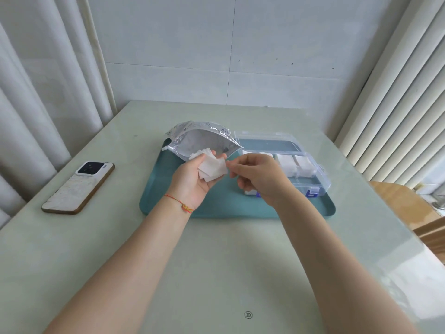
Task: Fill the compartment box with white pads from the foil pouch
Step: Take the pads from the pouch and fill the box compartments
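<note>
The left hand (192, 179), nearest the viewer over the near-left part of the teal tray (168, 203), lies palm up with its fingers loosely curled round a fanned, uneven sheaf of white pads (213, 168). The right hand (257, 175), just right of the sheaf and also over the tray, has thumb and forefinger brought together at the sheaf's right edge; whether they already pinch a pad cannot be told.

Judgement on the step: the pads are being squared or separated before loading. It is best done by aligning the edges into a neat stack first, keeping the left-hand grip light so the pads do not crumple, then lowering the stack flat into an unfilled cell.

Beyond the hands, on the right half of the tray, the clear compartment box (310, 179) stands with its lid thrown back; its rear cells already hold pads, while a near cell appears empty. The foil pouch (204, 143) lies at the tray's far-left corner, mouth gaping toward the hands.

A phone (78, 186) lies on the table well left of the tray.
</note>
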Demonstrator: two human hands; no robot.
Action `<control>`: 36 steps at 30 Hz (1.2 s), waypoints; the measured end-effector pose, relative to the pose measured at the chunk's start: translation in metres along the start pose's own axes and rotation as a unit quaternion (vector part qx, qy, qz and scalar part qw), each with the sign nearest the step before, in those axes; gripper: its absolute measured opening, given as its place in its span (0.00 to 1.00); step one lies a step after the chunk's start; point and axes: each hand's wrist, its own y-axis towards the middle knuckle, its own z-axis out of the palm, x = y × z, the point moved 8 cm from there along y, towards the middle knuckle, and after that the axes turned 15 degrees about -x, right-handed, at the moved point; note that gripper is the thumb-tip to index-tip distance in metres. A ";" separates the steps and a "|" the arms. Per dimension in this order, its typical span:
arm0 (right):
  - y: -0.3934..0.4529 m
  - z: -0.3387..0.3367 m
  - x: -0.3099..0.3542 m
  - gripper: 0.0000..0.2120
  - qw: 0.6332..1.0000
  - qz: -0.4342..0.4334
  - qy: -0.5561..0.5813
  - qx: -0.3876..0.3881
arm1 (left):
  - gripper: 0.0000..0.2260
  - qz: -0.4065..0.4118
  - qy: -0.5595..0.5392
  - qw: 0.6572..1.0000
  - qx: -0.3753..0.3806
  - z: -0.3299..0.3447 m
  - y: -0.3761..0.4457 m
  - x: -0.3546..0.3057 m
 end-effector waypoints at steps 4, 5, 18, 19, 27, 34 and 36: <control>0.002 -0.009 0.004 0.05 0.998 -0.009 -0.048 -0.034 | 0.09 -0.010 0.001 1.000 0.005 -0.006 0.004 -0.001; 0.000 -0.007 0.002 0.06 0.998 -0.001 -0.059 -0.028 | 0.10 -0.015 0.000 1.000 0.014 -0.005 0.003 0.000; -0.009 0.005 0.000 0.05 0.999 0.042 0.016 -0.007 | 0.13 -0.021 -0.057 0.997 0.040 0.005 -0.003 0.004; -0.008 0.002 0.002 0.05 0.999 0.035 0.015 -0.012 | 0.13 -0.013 -0.076 0.997 0.027 0.002 -0.001 0.000; -0.007 -0.012 0.021 0.04 0.997 -0.038 -0.054 0.028 | 0.11 -0.051 0.118 0.992 0.011 -0.006 -0.006 0.008; -0.020 -0.001 0.037 0.07 0.965 -0.157 -0.200 0.061 | 0.27 -0.136 0.208 0.960 0.127 0.014 -0.033 0.030; -0.019 0.002 0.036 0.07 0.957 -0.179 -0.223 0.054 | 0.27 -0.131 0.207 0.959 0.141 0.016 -0.035 0.030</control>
